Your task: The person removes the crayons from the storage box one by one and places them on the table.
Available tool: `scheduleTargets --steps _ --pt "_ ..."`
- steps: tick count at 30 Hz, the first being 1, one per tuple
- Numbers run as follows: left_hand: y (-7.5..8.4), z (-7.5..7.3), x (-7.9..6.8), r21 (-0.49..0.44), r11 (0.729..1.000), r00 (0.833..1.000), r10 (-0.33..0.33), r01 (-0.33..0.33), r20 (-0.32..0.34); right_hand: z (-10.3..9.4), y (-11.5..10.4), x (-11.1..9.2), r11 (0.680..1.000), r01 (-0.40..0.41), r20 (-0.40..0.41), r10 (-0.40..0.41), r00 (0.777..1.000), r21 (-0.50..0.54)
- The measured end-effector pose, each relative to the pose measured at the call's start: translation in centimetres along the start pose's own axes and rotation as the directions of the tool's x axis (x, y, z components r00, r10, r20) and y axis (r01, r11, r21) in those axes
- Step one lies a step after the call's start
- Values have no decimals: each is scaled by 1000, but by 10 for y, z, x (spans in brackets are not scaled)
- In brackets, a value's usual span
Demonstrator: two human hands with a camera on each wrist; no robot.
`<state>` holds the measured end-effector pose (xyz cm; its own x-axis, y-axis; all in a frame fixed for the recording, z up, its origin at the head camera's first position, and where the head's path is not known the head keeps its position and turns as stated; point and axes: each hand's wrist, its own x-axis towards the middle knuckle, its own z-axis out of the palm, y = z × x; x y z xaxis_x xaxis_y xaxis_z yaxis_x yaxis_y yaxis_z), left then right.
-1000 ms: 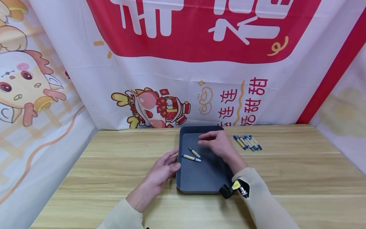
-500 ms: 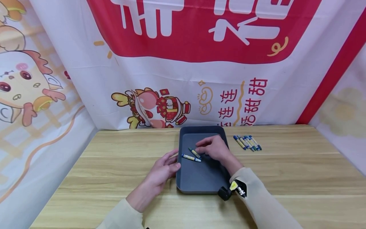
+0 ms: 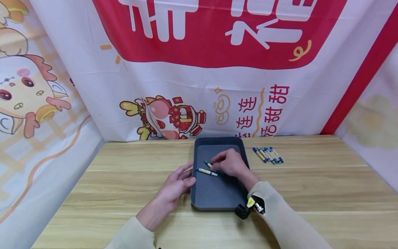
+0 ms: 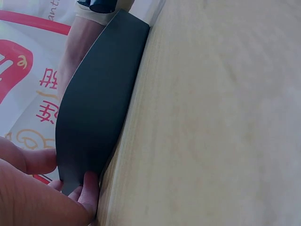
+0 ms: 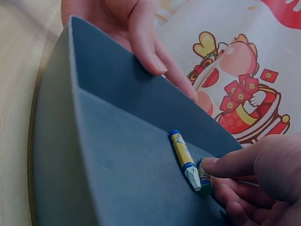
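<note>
In the head view, a dark grey tray stands on the wooden table. My left hand holds its left wall, thumb at the rim and other fingers outside. Inside the tray lies a white-tipped crayon with a yellow wrapper and blue bands. Just beyond it is a green crayon, partly covered by my right hand. The right wrist view has the thumb against the green crayon, fingers on its other side, pinching it. The white-tipped crayon is right beside it.
Several more crayons lie side by side on the table, right of the tray. A printed cloth hangs behind the table's back edge. Bare wooden tabletop extends on both sides of the tray.
My right hand has come down and nearer, from above the tray's far part to the green crayon, and now pinches it. The left hand stays at the tray's wall.
</note>
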<state>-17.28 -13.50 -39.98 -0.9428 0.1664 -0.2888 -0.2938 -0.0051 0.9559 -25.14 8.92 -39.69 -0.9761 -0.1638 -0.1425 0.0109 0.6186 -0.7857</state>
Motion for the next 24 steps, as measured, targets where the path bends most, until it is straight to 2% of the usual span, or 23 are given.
scheduleTargets --steps 13,24 --pt "1 1 -1 1 1000 1000 11 -11 2 3 -4 1 997 12 -10 -12 1000 -70" --pt "0 1 -1 0 1000 1000 11 -11 0 -2 -4 0 999 -14 -19 14 1000 -30"
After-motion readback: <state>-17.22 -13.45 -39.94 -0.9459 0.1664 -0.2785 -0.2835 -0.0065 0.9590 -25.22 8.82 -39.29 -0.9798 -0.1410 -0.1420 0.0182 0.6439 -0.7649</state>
